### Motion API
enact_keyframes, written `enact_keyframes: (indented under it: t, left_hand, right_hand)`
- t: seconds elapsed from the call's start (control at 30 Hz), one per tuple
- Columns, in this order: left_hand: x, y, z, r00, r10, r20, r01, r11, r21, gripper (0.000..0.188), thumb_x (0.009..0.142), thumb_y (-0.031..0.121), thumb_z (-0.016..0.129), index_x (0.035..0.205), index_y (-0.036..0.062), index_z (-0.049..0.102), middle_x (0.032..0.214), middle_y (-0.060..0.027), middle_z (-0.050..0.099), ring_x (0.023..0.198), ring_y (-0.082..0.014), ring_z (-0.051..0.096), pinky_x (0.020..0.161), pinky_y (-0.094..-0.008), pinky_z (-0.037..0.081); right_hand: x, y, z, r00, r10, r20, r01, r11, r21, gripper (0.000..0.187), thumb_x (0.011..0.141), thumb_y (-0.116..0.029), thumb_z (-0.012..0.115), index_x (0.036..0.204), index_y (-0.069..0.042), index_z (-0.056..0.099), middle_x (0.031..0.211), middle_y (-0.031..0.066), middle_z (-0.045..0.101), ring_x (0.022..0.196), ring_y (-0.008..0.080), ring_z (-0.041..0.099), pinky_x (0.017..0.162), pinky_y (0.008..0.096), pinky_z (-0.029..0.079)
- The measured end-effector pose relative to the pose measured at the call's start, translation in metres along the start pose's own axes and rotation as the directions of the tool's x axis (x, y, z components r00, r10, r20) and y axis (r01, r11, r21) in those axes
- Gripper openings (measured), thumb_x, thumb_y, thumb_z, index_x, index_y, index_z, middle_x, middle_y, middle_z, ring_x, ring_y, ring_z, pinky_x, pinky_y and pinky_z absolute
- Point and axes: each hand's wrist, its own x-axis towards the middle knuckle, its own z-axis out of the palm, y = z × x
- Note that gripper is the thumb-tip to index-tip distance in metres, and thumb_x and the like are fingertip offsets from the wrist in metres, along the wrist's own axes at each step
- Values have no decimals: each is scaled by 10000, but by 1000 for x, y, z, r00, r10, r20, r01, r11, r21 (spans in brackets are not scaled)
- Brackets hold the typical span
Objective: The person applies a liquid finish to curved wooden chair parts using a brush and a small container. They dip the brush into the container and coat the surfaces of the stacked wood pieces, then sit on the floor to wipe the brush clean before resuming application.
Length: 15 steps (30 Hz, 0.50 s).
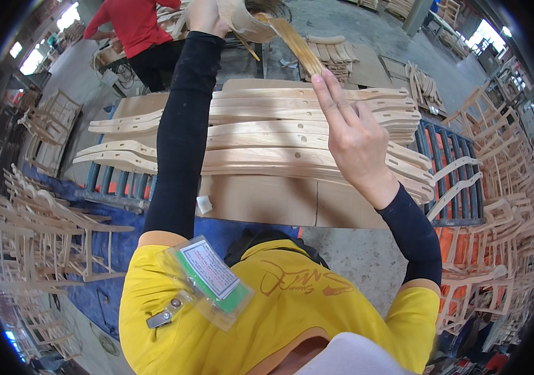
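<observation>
Beyond the stacked wood, my left hand (207,19) is closed on the side of a tilted, pale bucket (247,24) with a brownish, stained inside. My right hand (359,139) grips one end of a flat wooden stick (297,47) between its fingers, and the stick's far end is by the bucket's mouth. Below both hands, several pale, curved wooden chair parts (261,142) with drilled holes and slots lie side by side in a row. My left forearm hides some of them.
Cardboard (261,200) lies under the parts on a rack of dark metal bars (451,150). A white scrap (204,204) sits on its near edge. Chair frames (492,250) are stacked at both sides. A person in red (131,28) stands at the far left.
</observation>
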Motion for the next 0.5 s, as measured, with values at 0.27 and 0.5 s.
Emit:
enact_keyframes:
  t: [0.27, 0.5]
  left_hand:
    - [15, -10, -12, 997, -63, 43, 64, 998, -8, 228, 1034, 209, 483, 938, 28, 583, 764, -77, 610, 690, -225, 628, 652, -340, 547]
    - [136, 45, -91, 983, -182, 27, 173, 962, 209, 238, 973, 192, 530, 1020, -9, 648, 945, -136, 694, 824, -277, 706, 733, -403, 592]
  right_hand:
    - [-7, -3, -5, 997, 72, 38, -72, 997, 1, 731, 715, 70, 595, 1413, -147, 579, 1395, 7, 610, 633, 176, 512, 576, 282, 518]
    - [-66, 28, 18, 958, 240, 158, -279, 908, 312, 605, 755, -12, 627, 1334, -186, 629, 1246, 9, 688, 733, 232, 616, 644, 352, 563]
